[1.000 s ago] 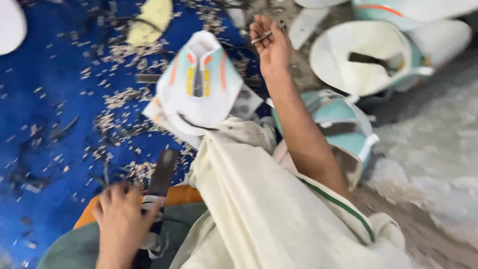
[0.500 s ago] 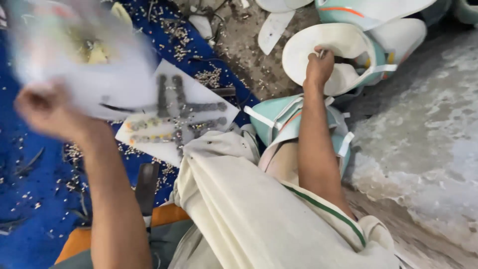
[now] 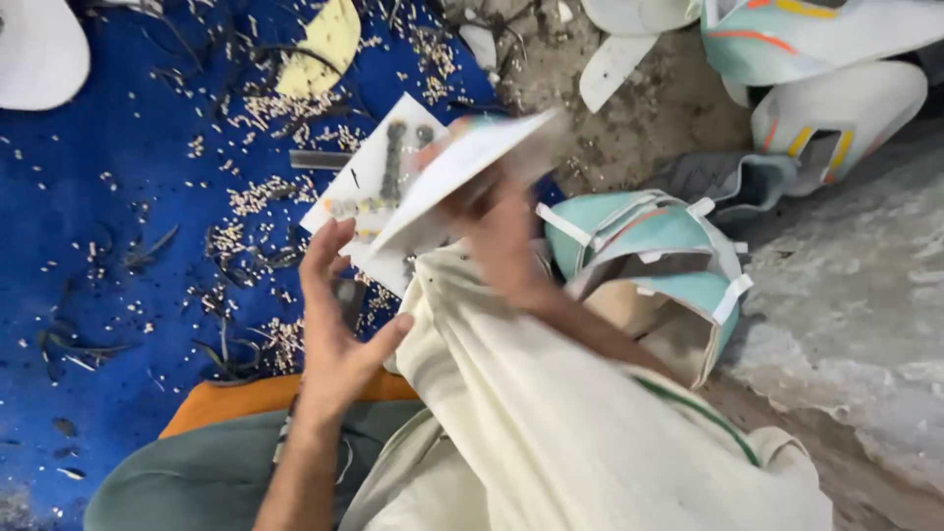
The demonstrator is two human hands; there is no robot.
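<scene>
The right hand [image 3: 506, 246] has been drawn back from the white shoe pieces by the far rubble and is now held over the lap, closed on a blurred white shoe upper [image 3: 462, 177]. The left hand [image 3: 339, 315], half a second ago raised high at the left gripping a white piece, has been lowered and emptied, its fingers [image 3: 320, 256] spread open just beside the upper.

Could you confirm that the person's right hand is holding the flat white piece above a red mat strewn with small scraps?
Not quite: the mat is blue, not red, as the head view shows. The rest stands: the right hand holds the flat white piece above it, and small scraps are strewn across the mat.
</scene>
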